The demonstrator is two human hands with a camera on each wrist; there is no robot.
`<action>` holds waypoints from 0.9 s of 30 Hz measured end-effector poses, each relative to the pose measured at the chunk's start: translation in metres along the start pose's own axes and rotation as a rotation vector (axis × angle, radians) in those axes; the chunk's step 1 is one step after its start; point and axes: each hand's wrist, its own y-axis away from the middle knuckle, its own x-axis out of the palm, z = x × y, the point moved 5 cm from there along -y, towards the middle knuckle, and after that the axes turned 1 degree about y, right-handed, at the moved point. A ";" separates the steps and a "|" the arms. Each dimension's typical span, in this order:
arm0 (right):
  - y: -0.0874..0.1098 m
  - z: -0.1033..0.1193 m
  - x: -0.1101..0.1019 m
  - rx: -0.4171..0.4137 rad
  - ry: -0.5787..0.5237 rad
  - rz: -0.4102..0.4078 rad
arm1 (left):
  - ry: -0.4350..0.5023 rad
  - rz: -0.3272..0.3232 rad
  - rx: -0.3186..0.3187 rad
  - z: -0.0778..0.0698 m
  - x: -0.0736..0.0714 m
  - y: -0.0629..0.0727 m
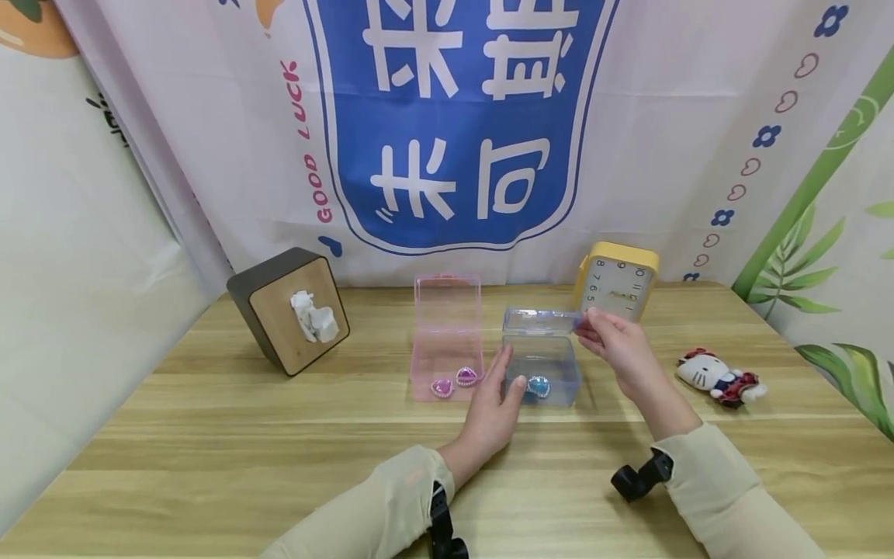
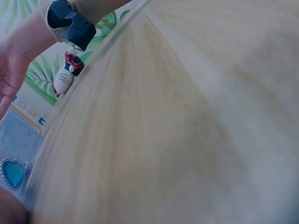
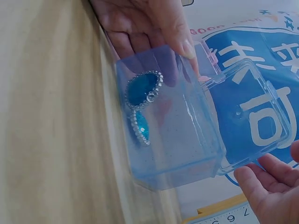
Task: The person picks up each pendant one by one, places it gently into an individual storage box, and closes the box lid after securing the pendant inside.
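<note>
A clear blue plastic box (image 1: 556, 355) stands on the table with its hinged lid (image 1: 539, 321) raised. My left hand (image 1: 491, 411) holds the box at its left side, the thumb at the front wall and the fingers along the side. With its fingertips, my right hand (image 1: 618, 349) pinches the right edge of the lid. Inside lies a blue heart-shaped gem (image 3: 142, 89) with a silver beaded rim; a second blue shape below it may be a reflection. Left of the hand, a pink plastic box (image 1: 447, 349) has its lid up and holds two pink heart gems (image 1: 442, 387).
A tissue box (image 1: 300, 310) with a wooden face sits at the left. Behind my right hand stands a yellow clock (image 1: 618, 279). A small cat plush toy (image 1: 719, 378) lies at the right. A printed curtain (image 1: 461, 124) hangs behind the table (image 1: 279, 466).
</note>
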 end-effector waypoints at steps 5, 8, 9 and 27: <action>0.003 -0.003 0.001 -0.013 0.038 0.011 | -0.005 -0.004 0.002 0.000 -0.001 0.000; 0.005 -0.004 0.001 -0.027 0.053 0.016 | -0.002 -0.005 0.006 0.000 -0.001 0.000; 0.006 -0.005 0.002 -0.032 0.054 0.018 | 0.000 -0.005 0.005 0.000 -0.001 0.000; 0.015 -0.015 0.005 0.004 0.038 0.039 | 0.308 -0.048 -0.024 -0.002 0.003 -0.005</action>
